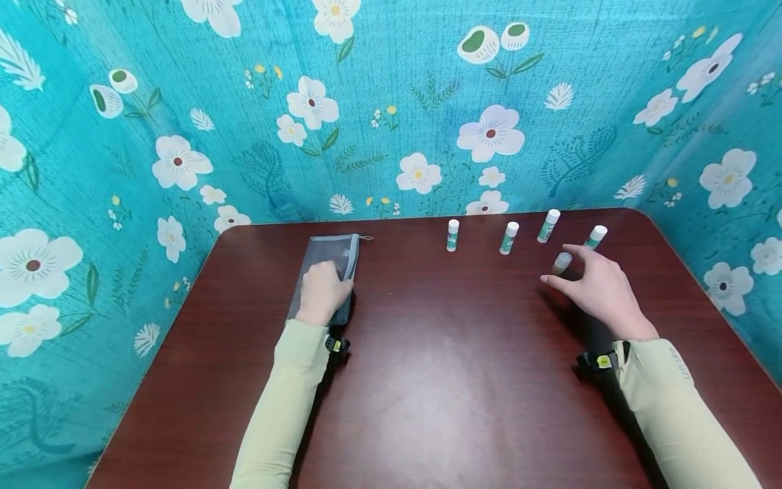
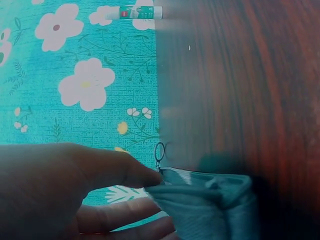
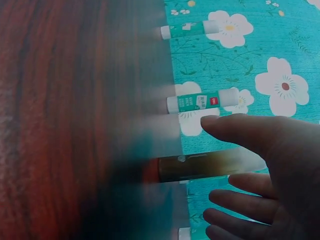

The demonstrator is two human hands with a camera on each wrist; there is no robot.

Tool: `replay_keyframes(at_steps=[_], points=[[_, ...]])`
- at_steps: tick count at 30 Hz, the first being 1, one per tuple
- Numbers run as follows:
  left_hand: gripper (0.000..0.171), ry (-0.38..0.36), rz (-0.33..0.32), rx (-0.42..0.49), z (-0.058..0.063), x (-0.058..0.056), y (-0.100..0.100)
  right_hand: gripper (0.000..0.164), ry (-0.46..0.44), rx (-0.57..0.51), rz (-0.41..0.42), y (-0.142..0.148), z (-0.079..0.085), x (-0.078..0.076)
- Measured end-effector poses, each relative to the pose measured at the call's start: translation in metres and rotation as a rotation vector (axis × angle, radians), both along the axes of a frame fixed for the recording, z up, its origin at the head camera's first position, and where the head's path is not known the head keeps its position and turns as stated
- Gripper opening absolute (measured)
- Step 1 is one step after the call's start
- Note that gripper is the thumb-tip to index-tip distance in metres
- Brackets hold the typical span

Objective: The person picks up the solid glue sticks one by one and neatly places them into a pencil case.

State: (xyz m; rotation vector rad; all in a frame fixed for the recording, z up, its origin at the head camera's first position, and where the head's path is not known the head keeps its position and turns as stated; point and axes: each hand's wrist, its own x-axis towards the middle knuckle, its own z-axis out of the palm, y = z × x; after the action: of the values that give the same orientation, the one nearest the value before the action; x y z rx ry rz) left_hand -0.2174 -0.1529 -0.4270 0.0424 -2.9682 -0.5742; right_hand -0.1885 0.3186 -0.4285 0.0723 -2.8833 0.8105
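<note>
My left hand (image 1: pixel 322 292) is at a grey mesh zip pouch (image 1: pixel 332 249) on the left of the table. In the left wrist view its thumb and fingers pinch the rim of the pouch (image 2: pixel 200 200), whose mouth gapes a little beside the zip-pull ring (image 2: pixel 159 151). On the right, my right hand (image 1: pixel 601 288) has its thumb and fingers spread around an upright brown tube with a pale cap (image 1: pixel 561 263). The right wrist view shows a gap between the thumb and this tube (image 3: pixel 200 166). A glue stick (image 1: pixel 595 236) stands just behind that hand.
More white-capped green glue sticks stand along the back of the table: one near the middle (image 1: pixel 452 236), another to its right (image 1: pixel 509 239) and a third (image 1: pixel 548 227) farther right. A flowered blue cloth (image 1: pixel 366 122) hangs behind the dark red-brown table (image 1: pixel 440 380).
</note>
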Motion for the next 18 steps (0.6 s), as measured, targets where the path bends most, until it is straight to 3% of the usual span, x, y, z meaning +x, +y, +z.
replay_keyframes(at_steps=[2, 5, 13, 18], points=[[0.050, 0.016, -0.014, 0.014, -0.001, 0.000, -0.001, 0.083, 0.004, 0.004, 0.005, 0.001, -0.002, 0.001], [0.055, 0.019, -0.021, 0.029, -0.002, 0.000, -0.002, 0.075, 0.012, 0.014, 0.013, 0.002, -0.006, 0.001], [0.023, 0.012, 0.009, 0.080, 0.000, 0.003, -0.004, 0.036, 0.055, -0.026, 0.038, 0.004, -0.009, 0.001], [0.014, 0.024, 0.005, 0.126, 0.000, 0.002, -0.005, 0.031, 0.084, -0.061, 0.053, 0.005, -0.012, -0.001]])
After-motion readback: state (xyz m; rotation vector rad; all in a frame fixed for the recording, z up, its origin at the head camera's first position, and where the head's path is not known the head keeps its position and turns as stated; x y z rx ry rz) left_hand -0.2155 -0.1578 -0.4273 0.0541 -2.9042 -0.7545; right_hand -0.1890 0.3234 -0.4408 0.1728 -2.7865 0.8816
